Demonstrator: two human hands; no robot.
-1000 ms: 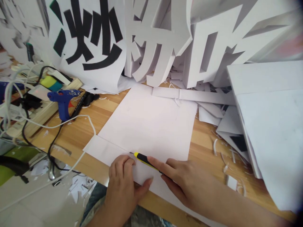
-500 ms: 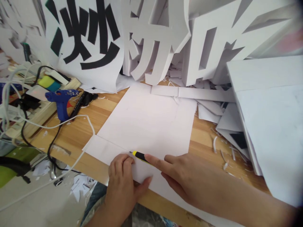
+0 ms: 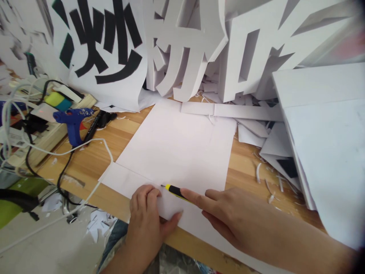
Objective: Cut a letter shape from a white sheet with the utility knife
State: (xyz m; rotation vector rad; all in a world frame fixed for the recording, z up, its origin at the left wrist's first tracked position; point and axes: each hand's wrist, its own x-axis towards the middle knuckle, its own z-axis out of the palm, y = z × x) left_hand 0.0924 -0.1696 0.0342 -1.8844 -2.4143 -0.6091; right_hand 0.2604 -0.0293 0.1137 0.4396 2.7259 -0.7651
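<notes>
A large white board (image 3: 176, 148) lies flat on the wooden table, with a thin line running across its lower left part. My right hand (image 3: 225, 209) is closed around a yellow and black knife (image 3: 174, 190), the index finger stretched along it. The knife's tip touches the board on that line. Just left of the tip, my left hand (image 3: 149, 213) presses on the board near the table's front edge, fingers bent and thumb spread apart, holding nothing.
A blue glue gun (image 3: 73, 123) and cables stand at the left. Large white cut-out characters (image 3: 191, 38) and a printed sheet (image 3: 114, 89) stand behind. White boards (image 3: 327, 133) are at the right, near scraps (image 3: 258, 173).
My right hand and the knife have moved slightly right along the line, away from my left hand. My left hand has stayed nearly in place.
</notes>
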